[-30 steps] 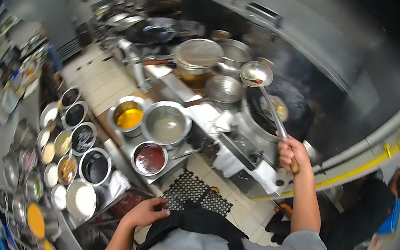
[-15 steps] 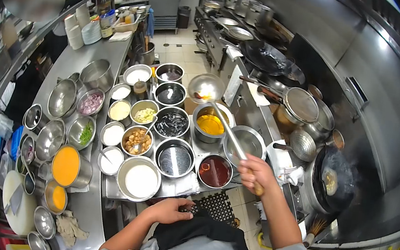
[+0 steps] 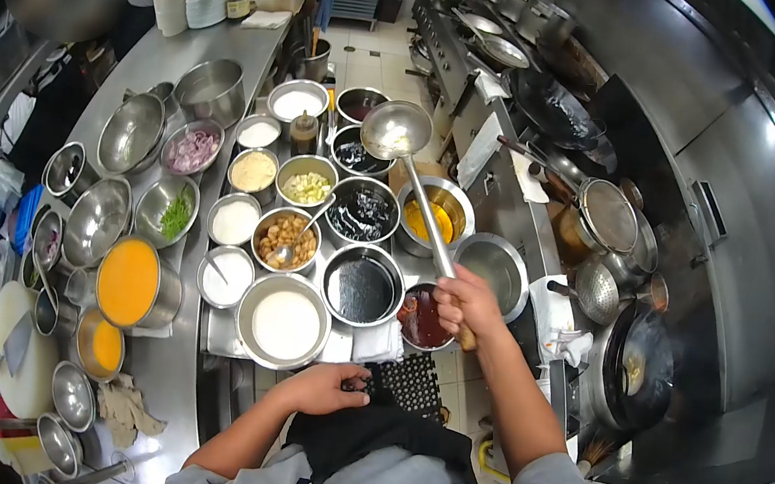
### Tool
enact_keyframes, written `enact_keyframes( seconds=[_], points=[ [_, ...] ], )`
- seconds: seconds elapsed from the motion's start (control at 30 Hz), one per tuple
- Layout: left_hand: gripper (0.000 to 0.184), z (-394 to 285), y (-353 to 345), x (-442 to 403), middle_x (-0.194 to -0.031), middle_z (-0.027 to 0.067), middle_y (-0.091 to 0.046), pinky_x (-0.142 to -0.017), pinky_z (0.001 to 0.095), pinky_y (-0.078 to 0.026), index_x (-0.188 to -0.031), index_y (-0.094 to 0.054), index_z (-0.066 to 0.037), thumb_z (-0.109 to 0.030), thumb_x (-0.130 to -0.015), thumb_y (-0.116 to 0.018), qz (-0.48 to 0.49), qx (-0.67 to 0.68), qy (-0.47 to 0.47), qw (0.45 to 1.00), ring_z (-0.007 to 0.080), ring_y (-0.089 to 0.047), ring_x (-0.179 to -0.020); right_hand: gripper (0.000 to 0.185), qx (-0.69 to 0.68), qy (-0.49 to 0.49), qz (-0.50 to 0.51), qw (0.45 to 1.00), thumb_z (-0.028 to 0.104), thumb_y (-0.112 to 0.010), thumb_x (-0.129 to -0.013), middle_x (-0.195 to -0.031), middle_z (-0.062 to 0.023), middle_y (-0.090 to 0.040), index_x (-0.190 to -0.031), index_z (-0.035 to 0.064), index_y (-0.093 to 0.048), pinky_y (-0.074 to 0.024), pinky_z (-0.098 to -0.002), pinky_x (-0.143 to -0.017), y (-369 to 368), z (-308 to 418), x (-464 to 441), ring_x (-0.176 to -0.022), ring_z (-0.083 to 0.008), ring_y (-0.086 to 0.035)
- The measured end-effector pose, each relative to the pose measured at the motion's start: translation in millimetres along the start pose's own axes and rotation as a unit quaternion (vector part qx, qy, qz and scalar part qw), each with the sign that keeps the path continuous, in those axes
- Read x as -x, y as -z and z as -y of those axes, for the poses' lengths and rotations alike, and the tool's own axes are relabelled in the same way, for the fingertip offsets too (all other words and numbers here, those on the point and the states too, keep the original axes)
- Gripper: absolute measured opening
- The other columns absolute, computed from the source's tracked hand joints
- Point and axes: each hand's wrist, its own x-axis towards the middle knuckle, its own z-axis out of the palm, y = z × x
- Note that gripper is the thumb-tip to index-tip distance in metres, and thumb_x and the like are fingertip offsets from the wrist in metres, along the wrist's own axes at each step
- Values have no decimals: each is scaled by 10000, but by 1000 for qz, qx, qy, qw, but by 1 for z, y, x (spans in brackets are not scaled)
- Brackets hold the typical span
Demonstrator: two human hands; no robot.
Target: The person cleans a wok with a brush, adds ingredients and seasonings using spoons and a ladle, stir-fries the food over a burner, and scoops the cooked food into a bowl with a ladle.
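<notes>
My right hand [image 3: 466, 308] is wrapped round the wooden end of a long-handled metal ladle [image 3: 397, 133]. The ladle's round bowl is above the far pots, with a small yellowish patch inside it. Under its handle stands a pot of yellow oil [image 3: 428, 223], and below my right hand is a pot of dark red liquid [image 3: 425, 316], partly covered by that hand. My left hand [image 3: 326, 388] lies near the black apron, fingers apart and holding nothing. Close to it are a pot of white liquid [image 3: 286, 323] and a folded white cloth [image 3: 379, 343].
Pots of dark liquid [image 3: 362, 283], cooked chunks [image 3: 286, 241] and white contents crowd the middle counter. Orange liquid [image 3: 127, 282], chopped onion [image 3: 194, 150] and greens [image 3: 178, 213] stand left. Woks [image 3: 554, 108] and a skimmer [image 3: 597, 289] are on the right.
The ladle's bowl has moved away from the oil pot, up and left over the dark-liquid pots. My whole view has shifted slightly. My left hand stays by the apron.
</notes>
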Motion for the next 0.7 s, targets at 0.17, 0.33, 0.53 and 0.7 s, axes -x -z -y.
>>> enact_keyframes(
  seconds=[0.17,0.33,0.53,0.7],
  points=[
    [555,-6,-17,-1,-1155,146,-630,-921,310,-454,-1299,-501,-7,-300,-860,-673,-1,-5,-9,1000,213,-597,-1058,394,6,-49,16,999,58,-524,-893,-649,-13,-463,-1280,68,-453,-323,-241,-326,13,-14,68,-369,-68,-367],
    [572,-8,-38,-3,-1163,152,-626,-939,314,-446,-1300,-495,1,-315,-859,-675,11,-18,-11,1000,230,-591,-1084,478,101,-27,8,995,6,-541,-870,-597,-1,-463,-1334,58,-440,-338,-236,-332,18,-40,88,-375,-64,-393],
    [574,-9,-51,3,-1179,155,-619,-949,316,-440,-1300,-495,-1,-323,-860,-675,14,-4,-1,1000,226,-584,-1099,504,273,38,-35,961,-1,-540,-860,-548,27,-457,-1349,92,-461,-349,-239,-348,11,-59,82,-385,-68,-430],
    [566,-3,-56,11,-1188,154,-614,-947,313,-440,-1305,-491,-2,-303,-862,-677,-2,1,12,1000,217,-579,-1104,512,289,38,-38,956,-2,-546,-853,-555,21,-461,-1350,83,-459,-363,-239,-363,4,-61,83,-397,-67,-436]
  ],
)
